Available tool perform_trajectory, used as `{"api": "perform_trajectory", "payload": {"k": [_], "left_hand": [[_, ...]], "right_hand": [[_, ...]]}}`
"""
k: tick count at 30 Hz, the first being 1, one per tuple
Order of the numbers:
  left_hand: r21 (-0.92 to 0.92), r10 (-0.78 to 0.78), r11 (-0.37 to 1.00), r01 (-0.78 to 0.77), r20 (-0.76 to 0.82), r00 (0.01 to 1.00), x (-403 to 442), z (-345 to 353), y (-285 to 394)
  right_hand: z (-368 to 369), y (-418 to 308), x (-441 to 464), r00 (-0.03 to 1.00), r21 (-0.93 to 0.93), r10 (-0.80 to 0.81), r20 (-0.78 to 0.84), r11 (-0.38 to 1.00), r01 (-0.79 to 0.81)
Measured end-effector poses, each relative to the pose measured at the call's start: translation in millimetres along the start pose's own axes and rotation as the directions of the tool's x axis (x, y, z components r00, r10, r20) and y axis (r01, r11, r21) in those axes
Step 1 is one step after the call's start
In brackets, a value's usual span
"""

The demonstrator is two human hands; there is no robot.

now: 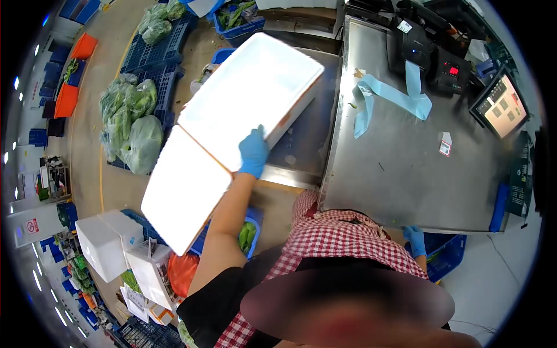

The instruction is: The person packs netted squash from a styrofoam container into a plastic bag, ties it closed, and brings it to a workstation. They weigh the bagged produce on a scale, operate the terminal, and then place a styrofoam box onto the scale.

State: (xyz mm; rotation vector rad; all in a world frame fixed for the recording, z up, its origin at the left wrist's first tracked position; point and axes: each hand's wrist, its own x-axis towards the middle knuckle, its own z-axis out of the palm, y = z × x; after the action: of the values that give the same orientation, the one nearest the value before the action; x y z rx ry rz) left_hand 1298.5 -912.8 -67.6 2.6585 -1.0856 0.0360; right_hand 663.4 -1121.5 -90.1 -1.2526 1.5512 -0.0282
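My left hand (pixel 253 153), in a blue glove, grips the near edge of an open white foam box (pixel 255 81). The box stands on a metal surface, and a second white panel (pixel 185 188) joins its near left side. Glare hides the box's inner detail. At the steel table's near edge is my gloved right hand (pixel 415 239), above a blue crate (pixel 447 255). Its fingers are partly hidden, and whether they hold anything does not show.
The steel table (pixel 394 174) carries a light blue strip (pixel 394 93), a small label (pixel 445 144), a black device (pixel 449 71) and a lit screen (pixel 503 104). Bagged vegetables (pixel 130 122) lie on blue pallets at left. Foam boxes (pixel 104 243) stand at lower left.
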Motion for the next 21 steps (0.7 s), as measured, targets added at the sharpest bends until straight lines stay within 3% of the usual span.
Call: {"api": "perform_trajectory", "payload": {"k": [1, 5, 7, 10, 14, 17, 21], "left_hand": [[0.054, -0.003, 0.999, -0.002, 0.082, 0.997, -5.9, 10.3, 12.6], [0.124, -0.048, 0.992, 0.034, 0.114, 0.992, -17.0, 41.4, 33.7], [0.140, -0.030, 0.990, 0.020, 0.072, 0.997, -17.5, 33.9, 41.7], [0.080, -0.110, 0.992, 0.097, 0.179, 0.978, -14.1, 13.4, 40.4], [0.073, -0.134, 0.990, 0.122, 0.186, 0.973, -16.5, 6.1, 30.7], [0.027, -0.078, 0.997, 0.076, 0.092, 0.993, -25.1, 1.4, 26.1], [-0.068, 0.084, 0.992, -0.103, -0.243, 0.966, -48.7, -9.9, 37.2]], "right_hand": [[1.8, -1.7, -3.5, 1.000, 0.024, -0.002, -0.019, 1.000, 0.003], [4.2, -6.8, -7.7, 0.998, 0.168, 0.033, -0.046, 0.985, -0.025], [5.8, -14.0, -10.3, 0.998, 0.150, 0.036, -0.052, 0.988, -0.028], [3.1, -16.7, -6.3, 0.999, 0.122, 0.037, -0.038, 0.992, -0.032], [5.6, -27.8, -9.4, 0.994, 0.112, 0.104, -0.044, 0.989, -0.098], [-5.9, -9.8, 4.6, 0.994, 0.060, 0.106, 0.002, 0.993, -0.106], [-9.3, -19.8, 2.6, 0.993, 0.068, 0.103, 0.063, 0.992, -0.107]]}}
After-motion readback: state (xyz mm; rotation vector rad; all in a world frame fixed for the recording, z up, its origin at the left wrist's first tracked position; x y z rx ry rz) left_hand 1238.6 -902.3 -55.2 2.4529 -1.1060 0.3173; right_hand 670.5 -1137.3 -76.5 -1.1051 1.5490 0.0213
